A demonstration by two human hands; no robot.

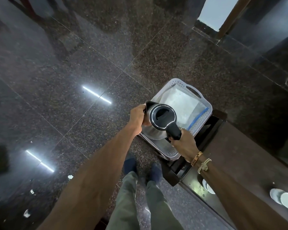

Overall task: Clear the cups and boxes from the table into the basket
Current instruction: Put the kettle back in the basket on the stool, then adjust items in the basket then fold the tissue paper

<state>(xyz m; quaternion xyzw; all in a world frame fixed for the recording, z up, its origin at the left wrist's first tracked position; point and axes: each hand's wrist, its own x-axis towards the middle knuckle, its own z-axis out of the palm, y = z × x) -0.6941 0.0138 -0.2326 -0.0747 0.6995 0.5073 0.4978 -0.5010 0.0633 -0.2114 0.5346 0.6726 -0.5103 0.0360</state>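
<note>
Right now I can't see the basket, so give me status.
Both hands on kettle: left hand at body, right hand on handle. Over basket. Cups on table.

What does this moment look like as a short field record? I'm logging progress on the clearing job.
held item: steel kettle with black lid, over the basket
left hand: cupping the kettle body near the spout
right hand: gripping the black handle
basket: pale perforated plastic, a clear bag inside
still on table: white cups on the dark table, lower right
</note>
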